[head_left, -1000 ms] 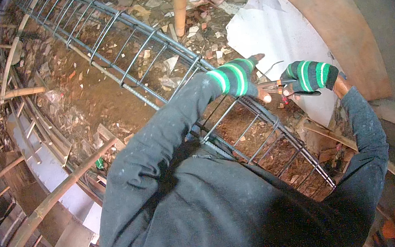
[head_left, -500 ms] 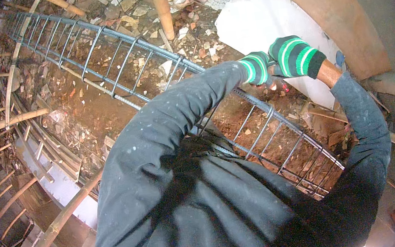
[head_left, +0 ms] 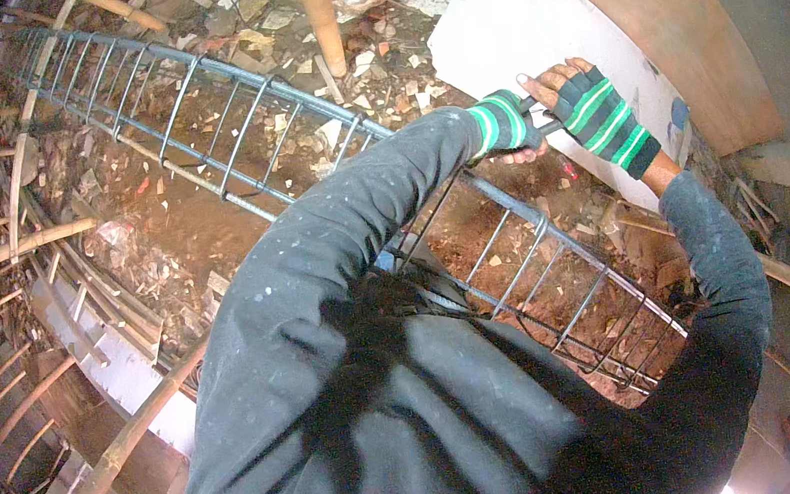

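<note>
Both hands wear dark fingerless gloves with green and white stripes. My left hand (head_left: 507,125) is beyond the upper bar of a long rebar cage (head_left: 499,194), its fingers curled around a dark tool (head_left: 548,127) with two handle-like ends pointing right. The tool's far end is hidden by that hand, so its kind cannot be told. My right hand (head_left: 593,113) is just right of the tool, fingers stretched out and bare fingertips showing, close to the handle ends. The cage runs diagonally from far left to near right, with my left forearm crossing over it.
A bamboo pole (head_left: 318,15) stands beyond the cage among rubble (head_left: 377,47). A white sheet (head_left: 516,28) and a curved brown board (head_left: 646,20) lie at far right. Bamboo poles (head_left: 125,442) and planks (head_left: 102,283) lie at left.
My right hand has opened from a fist on the tool, its fingers now stretched out, and shifted slightly. My left hand has moved slightly left. The tool's handle ends show more now.
</note>
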Demonstrator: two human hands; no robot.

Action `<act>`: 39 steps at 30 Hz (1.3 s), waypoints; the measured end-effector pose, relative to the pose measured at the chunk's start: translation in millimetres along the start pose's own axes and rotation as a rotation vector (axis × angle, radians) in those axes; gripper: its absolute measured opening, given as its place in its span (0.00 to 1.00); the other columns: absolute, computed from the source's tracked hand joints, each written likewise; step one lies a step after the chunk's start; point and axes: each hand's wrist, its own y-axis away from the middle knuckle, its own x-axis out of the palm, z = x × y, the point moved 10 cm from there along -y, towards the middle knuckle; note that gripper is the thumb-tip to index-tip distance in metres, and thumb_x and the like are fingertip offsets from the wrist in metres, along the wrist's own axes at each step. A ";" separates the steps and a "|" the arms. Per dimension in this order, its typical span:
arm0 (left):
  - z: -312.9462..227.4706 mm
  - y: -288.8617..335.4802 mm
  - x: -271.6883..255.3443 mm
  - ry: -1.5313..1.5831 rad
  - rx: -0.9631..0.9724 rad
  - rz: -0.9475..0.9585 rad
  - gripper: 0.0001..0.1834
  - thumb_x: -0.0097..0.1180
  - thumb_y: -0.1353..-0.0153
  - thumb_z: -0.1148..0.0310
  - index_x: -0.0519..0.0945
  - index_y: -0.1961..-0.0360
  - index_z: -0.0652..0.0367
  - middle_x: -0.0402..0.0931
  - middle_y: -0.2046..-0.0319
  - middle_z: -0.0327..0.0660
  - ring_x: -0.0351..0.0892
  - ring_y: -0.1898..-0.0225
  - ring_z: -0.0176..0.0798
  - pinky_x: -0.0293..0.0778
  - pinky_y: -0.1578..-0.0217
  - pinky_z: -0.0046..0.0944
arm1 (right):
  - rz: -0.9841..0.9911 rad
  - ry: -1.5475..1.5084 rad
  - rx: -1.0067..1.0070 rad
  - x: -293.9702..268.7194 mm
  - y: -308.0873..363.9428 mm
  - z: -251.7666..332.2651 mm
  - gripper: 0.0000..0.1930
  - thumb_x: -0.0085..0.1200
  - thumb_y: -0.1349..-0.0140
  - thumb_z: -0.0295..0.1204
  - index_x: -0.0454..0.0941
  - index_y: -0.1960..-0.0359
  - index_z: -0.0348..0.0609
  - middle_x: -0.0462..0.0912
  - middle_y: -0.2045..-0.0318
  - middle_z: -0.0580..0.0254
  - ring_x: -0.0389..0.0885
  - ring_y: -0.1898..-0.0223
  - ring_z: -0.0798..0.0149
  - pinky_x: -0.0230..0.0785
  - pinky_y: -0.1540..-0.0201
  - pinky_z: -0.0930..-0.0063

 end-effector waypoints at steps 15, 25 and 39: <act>-23.8 20.3 -22.6 -0.185 0.306 -0.152 0.46 0.85 0.68 0.53 0.79 0.48 0.67 0.85 0.63 0.48 0.84 0.59 0.45 0.79 0.54 0.43 | -0.065 0.023 0.052 -21.6 -1.0 13.1 0.15 0.58 0.44 0.33 0.84 0.55 0.47 0.76 0.36 0.61 0.71 0.34 0.56 0.56 0.27 0.49; -19.0 15.6 -16.6 -0.101 0.407 -0.144 0.23 0.76 0.57 0.65 0.83 0.59 0.60 0.83 0.75 0.40 0.83 0.74 0.37 0.78 0.72 0.37 | 0.325 0.077 0.018 -0.7 -16.1 13.3 0.15 0.57 0.41 0.38 0.86 0.53 0.56 0.76 0.36 0.61 0.70 0.31 0.52 0.49 0.25 0.37; -3.1 1.8 16.9 -0.141 0.177 0.261 0.11 0.68 0.44 0.66 0.84 0.61 0.57 0.83 0.74 0.38 0.82 0.77 0.31 0.75 0.78 0.32 | 0.731 -0.196 0.054 21.7 -10.3 5.4 0.14 0.57 0.36 0.35 0.75 0.52 0.43 0.83 0.67 0.51 0.85 0.68 0.45 0.76 0.66 0.53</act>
